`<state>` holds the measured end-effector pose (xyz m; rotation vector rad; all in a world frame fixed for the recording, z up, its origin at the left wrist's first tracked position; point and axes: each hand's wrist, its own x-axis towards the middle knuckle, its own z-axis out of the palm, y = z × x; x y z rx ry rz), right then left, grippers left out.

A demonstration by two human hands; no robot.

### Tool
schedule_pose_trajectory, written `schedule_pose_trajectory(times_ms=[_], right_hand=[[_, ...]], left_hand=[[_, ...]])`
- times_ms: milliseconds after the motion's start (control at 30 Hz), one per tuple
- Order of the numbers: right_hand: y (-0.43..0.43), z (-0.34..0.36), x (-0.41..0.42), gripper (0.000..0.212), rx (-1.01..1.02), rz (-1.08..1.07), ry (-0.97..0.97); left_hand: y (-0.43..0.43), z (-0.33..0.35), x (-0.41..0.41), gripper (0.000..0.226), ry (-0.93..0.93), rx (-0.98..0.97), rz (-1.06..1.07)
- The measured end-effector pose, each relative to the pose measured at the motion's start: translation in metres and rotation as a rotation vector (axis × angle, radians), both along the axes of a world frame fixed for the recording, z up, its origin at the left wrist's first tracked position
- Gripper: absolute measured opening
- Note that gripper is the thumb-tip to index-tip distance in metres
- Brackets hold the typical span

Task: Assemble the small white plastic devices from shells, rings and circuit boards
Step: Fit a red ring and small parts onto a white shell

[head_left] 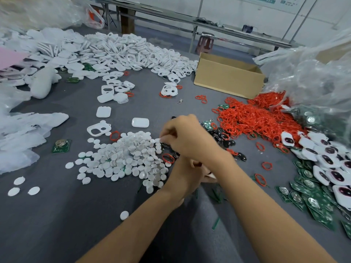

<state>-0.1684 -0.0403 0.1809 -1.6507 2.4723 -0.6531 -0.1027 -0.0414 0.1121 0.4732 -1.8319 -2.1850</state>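
My right hand (pixel 187 136) reaches across to the right edge of a pile of small white round caps (pixel 125 158) and pinches one white cap between fingertips. My left hand (pixel 185 176) lies under the right forearm, fingers curled around something mostly hidden. Red rings (pixel 252 120) form a heap at the right. Green circuit boards (pixel 311 198) and half-built white shells with dark openings (pixel 326 164) lie at the far right. White shells (pixel 133 52) are heaped at the back.
An open cardboard box (pixel 228 76) stands at the back right. Clear plastic bags (pixel 313 73) bulge at the right and left edges. Single shells (pixel 140 122), a lone circuit board (pixel 61 146) and stray caps dot the grey table (pixel 57 215). Black parts (pixel 224 137) lie beyond my hands.
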Motion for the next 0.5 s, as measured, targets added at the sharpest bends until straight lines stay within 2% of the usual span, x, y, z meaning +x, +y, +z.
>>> schedule_pose_trajectory(times_ms=[100,167,233,367,500], right_hand=[[0.038,0.008,-0.011,0.006,-0.249,-0.113,-0.137],[0.068,0.006,-0.018,0.011,-0.404,-0.199,-0.232],[0.092,-0.002,-0.022,0.013,-0.466,-0.250,-0.252],[0.117,-0.024,-0.019,0.021,-0.481,-0.291,-0.157],[0.121,-0.040,-0.011,0.024,-0.443,-0.254,0.036]], left_hand=[[-0.001,0.002,0.000,0.023,0.028,0.053,0.055],[-0.001,0.000,0.001,0.022,0.033,0.094,0.093],[0.000,-0.001,0.001,0.020,0.016,0.115,0.134],[0.000,-0.003,-0.001,0.021,0.010,0.140,0.174],[0.002,-0.002,-0.002,0.022,0.029,0.134,0.155]])
